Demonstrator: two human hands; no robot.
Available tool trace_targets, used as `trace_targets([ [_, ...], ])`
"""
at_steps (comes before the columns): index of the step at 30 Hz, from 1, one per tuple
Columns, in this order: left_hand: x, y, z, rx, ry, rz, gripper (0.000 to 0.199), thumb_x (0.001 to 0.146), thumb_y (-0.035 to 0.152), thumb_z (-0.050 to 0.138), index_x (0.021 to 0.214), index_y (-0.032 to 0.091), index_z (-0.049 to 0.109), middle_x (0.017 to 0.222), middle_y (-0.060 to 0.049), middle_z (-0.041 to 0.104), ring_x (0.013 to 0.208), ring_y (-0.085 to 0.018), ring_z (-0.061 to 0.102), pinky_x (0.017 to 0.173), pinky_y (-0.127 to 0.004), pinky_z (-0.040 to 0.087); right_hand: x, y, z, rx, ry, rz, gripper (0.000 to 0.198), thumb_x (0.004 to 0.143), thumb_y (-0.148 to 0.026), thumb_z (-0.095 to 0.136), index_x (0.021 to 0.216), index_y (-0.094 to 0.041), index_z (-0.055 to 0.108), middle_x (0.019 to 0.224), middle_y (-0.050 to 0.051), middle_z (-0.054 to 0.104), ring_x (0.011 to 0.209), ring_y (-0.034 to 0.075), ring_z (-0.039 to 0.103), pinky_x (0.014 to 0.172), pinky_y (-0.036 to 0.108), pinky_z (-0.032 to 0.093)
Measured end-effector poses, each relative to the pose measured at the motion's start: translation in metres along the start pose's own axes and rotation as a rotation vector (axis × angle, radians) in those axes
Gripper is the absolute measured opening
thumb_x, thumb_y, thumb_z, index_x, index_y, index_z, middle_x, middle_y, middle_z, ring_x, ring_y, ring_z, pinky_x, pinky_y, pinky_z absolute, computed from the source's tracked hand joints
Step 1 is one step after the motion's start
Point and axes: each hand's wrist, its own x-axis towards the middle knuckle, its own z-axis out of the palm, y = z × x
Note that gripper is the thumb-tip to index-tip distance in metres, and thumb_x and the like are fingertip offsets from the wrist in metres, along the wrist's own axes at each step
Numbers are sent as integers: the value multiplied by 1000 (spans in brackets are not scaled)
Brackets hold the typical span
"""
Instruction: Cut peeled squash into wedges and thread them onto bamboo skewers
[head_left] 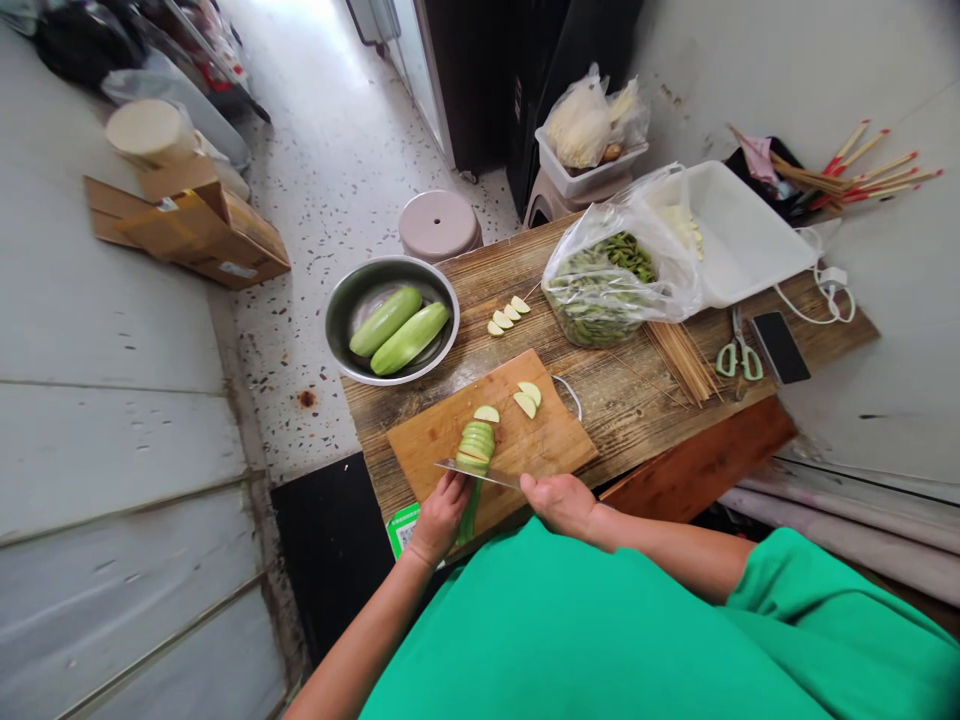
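My right hand [562,503] is closed round the handle of a knife [491,475], whose blade lies across a pale green zucchini on the wooden cutting board [422,448]. Fingers of my left hand [441,518] press on the uncut part of the zucchini [468,517], just behind the blade. Beyond the blade, cut zucchini slices [478,437] lean together in a row. Two loose half-round slices [526,400] rest on the board's far right part. The knife's handle is hidden in my fist.
A steel bowl [335,350] with two whole zucchinis stands at the table's left. Slices on a skewer [508,316], a bag of green pods [600,285], bamboo skewers [681,362], scissors [739,350], a phone [780,347] and a white tray [750,240] lie beyond the board.
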Motion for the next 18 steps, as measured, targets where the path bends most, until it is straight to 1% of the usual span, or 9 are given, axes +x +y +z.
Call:
trace_targets([
  [3, 0, 0, 0, 2, -2, -7, 34, 85, 13, 38, 116, 15, 53, 114, -14, 55, 116, -25, 42, 89, -41, 47, 9, 1, 5, -6, -31, -20, 18, 85, -11, 40, 100, -11, 50, 76, 13, 67, 71, 20, 66, 58, 25, 47],
  [5, 2, 1, -5, -2, 16, 3, 32, 85, 13, 38, 113, 15, 54, 111, -14, 57, 112, -24, 45, 87, -40, 47, 13, 2, 9, -13, -43, -19, 20, 86, -10, 38, 102, -10, 50, 77, 14, 67, 72, 22, 66, 59, 26, 48],
  [8, 12, 7, -28, -27, 99, 2, 26, 84, 16, 43, 106, 16, 57, 102, -11, 60, 101, -22, 52, 84, -38, 47, 15, 3, 13, -18, -44, -18, 22, 87, -12, 37, 104, -10, 51, 79, 14, 67, 72, 22, 66, 58, 28, 49],
  [10, 27, 11, -50, -30, 155, -82, 22, 83, 20, 48, 102, 17, 58, 97, -9, 62, 95, -21, 54, 84, -39, 46, 15, 3, 14, -19, -38, -17, 23, 87, -12, 36, 105, -11, 51, 81, 14, 67, 72, 22, 66, 58, 28, 49],
  [11, 37, 12, -60, -29, 139, -133, 21, 83, 23, 47, 100, 17, 58, 97, -10, 61, 94, -22, 55, 84, -39, 44, 15, 3, 14, -19, -33, -16, 23, 87, -12, 36, 105, -11, 51, 81, 14, 67, 73, 22, 65, 58, 28, 49],
  [12, 49, 12, -69, -46, 38, -154, 22, 84, 27, 45, 98, 16, 59, 97, -11, 61, 93, -21, 55, 84, -38, 44, 14, 3, 13, -19, -27, -14, 23, 87, -12, 36, 105, -11, 51, 81, 15, 67, 73, 22, 65, 58, 28, 48],
  [13, 61, 12, -75, -81, -90, -131, 25, 86, 30, 41, 91, 17, 61, 91, -10, 62, 87, -20, 57, 81, -35, 45, 14, 3, 12, -19, -21, -13, 23, 87, -11, 36, 104, -10, 51, 82, 16, 67, 74, 22, 65, 59, 27, 48],
  [15, 85, 9, -79, -138, -320, -89, 36, 89, 35, 33, 75, 18, 61, 74, -7, 62, 72, -17, 58, 71, -29, 45, 14, 3, 10, -20, -6, -16, 22, 86, -10, 35, 102, -9, 51, 82, 17, 66, 74, 21, 64, 60, 26, 47],
  [18, 112, 4, -74, -122, -511, -156, 49, 89, 41, 26, 61, 17, 58, 60, -6, 59, 61, -16, 57, 59, -26, 42, 12, 4, 6, -26, 14, -33, 22, 86, -9, 34, 98, -10, 52, 82, 17, 65, 74, 21, 64, 59, 25, 45],
])
